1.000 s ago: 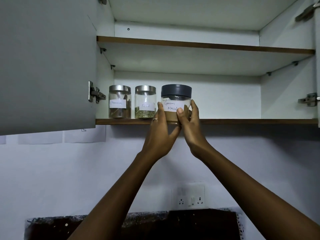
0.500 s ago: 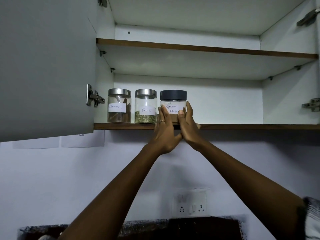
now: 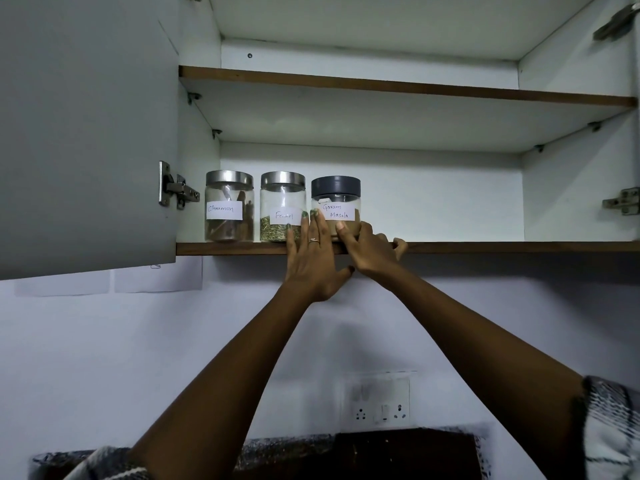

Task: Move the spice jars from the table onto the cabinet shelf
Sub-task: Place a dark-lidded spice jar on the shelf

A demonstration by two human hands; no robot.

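Head view: Garam Masala jar (image 3: 335, 207) stands upright on the shelf (image 3: 485, 247), third in row, just right of the Fennel jar (image 3: 282, 206). Left hand (image 3: 311, 258) lies flat, fingers straight against the jar's left front; right hand (image 3: 372, 249) has its thumb on the lower front, other fingers loosely curled at the shelf edge, nothing clamped. Jar sits just beyond both sets of fingertips, axis vertical, so a straight pull-back should clear.

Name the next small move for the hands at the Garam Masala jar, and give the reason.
Probably draw both hands back. The Garam Masala jar stands upright on the shelf beside the Fennel jar; left hand and right hand only touch its front.
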